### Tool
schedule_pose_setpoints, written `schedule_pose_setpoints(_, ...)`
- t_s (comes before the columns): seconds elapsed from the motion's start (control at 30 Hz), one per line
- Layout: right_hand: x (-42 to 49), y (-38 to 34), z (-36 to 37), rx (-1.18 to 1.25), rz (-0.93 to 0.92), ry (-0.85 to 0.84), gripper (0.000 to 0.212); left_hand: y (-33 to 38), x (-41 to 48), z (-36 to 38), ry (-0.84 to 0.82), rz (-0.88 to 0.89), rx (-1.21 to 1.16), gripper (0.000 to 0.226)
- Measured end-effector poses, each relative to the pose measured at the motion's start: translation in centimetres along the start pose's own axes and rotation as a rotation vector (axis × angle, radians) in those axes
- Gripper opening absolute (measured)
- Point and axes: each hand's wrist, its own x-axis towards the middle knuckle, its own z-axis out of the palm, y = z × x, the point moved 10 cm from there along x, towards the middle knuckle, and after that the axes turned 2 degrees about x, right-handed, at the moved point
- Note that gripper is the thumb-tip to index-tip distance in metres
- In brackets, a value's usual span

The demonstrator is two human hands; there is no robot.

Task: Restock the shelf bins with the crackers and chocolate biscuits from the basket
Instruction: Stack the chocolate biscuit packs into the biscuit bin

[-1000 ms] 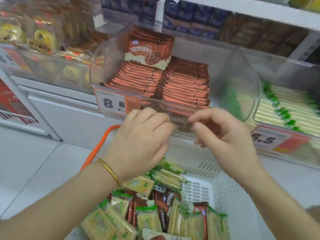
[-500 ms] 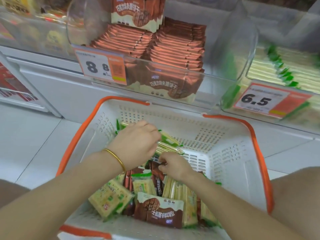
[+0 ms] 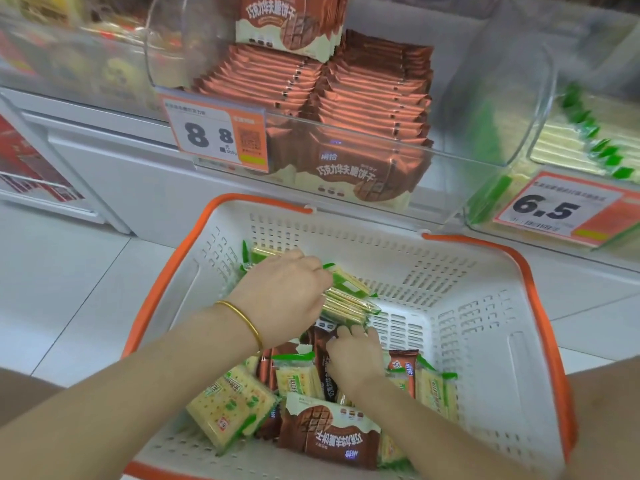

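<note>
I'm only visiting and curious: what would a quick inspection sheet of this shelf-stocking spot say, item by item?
Surface: white tiled floor; a white basket with an orange rim sits below the bins.
Job's things: chocolate biscuit bin well filled; cracker bin to its right; cracker packs and chocolate biscuit packs mixed in the basket.
Clutter: nothing seen.
Hands: left hand grips a cracker stack; right hand has its fingers on a brown pack, grip unclear.
Cables: nothing seen.
Surroundings: price tags reading 8.8 and 6.5; blurred yellow snacks in the bin further left.
</note>
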Motion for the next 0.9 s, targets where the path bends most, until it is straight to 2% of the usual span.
schedule_pose_setpoints(0.1, -1.1, 0.5, -3.8, 0.243, 0.000, 0.161, 0.021, -0.1, -0.1, 0.6, -0.051, -0.039, -0.021, 0.029)
schedule_pose_setpoints(0.2, -2.2, 2.9, -7.8, 0.643, 0.106, 0.240, 0.018, -0.5, -0.2, 2.1, -0.170, -0.114, -0.137, 0.035)
schedule_pose_setpoints(0.27, -3.0, 4.6, -9.7, 0.982, 0.196, 0.239, 0.022, -0.4, -0.5, 3.4, -0.271, -0.133, -0.230, 0.055)
schedule_pose_setpoints(0.33, -4.0, 5.5, -11.4, 1.314, 0.257, 0.220, 0.020, 0.1, -0.8, 4.0, -0.337, -0.138, -0.356, 0.084)
schedule_pose_setpoints(0.4, -5.0, 5.1, -12.7, 1.584, 0.271, 0.158, 0.019, 0.9, -0.8, 3.5, -0.303, -0.125, -0.451, 0.100)
schedule_pose_setpoints(0.43, -5.5, 4.7, -13.3, 1.656, 0.265, 0.141, 0.021, 1.2, -0.6, 2.7, -0.239, -0.110, -0.440, 0.099)
schedule_pose_setpoints(0.5, -6.1, 4.1, -14.8, 1.693, 0.220, 0.134, 0.023, 1.6, -0.3, 0.9, -0.076, -0.077, -0.369, 0.079)
schedule_pose_setpoints(0.57, -6.3, 3.8, -16.2, 1.699, 0.160, 0.153, 0.025, 1.0, -0.3, -1.0, 0.049, -0.095, -0.423, 0.051)
schedule_pose_setpoints(0.67, -6.4, 5.6, -17.5, 1.620, 0.186, 0.269, 0.018, -1.8, -0.3, -1.7, 0.060, -0.260, -0.832, 0.025)
schedule_pose_setpoints(0.73, -6.6, 6.8, -18.1, 1.448, 0.189, 0.316, 0.014, -2.3, -0.6, -1.7, 0.031, -0.321, -1.216, 0.025)
schedule_pose_setpoints(0.77, -6.5, 6.6, -18.0, 1.423, 0.160, 0.270, 0.012, -2.3, -0.7, -1.9, 0.036, -0.324, -1.367, 0.025)
schedule_pose_setpoints(0.83, -6.7, 5.2, -17.6, 1.511, 0.074, 0.109, 0.014, -1.9, -1.0, -2.8, 0.059, -0.297, -1.552, 0.024)
schedule_pose_setpoints(0.9, -7.2, 4.1, -18.4, 1.643, -0.005, 0.034, 0.015, -1.8, -1.2, -4.0, 0.090, -0.256, -1.633, 0.027)
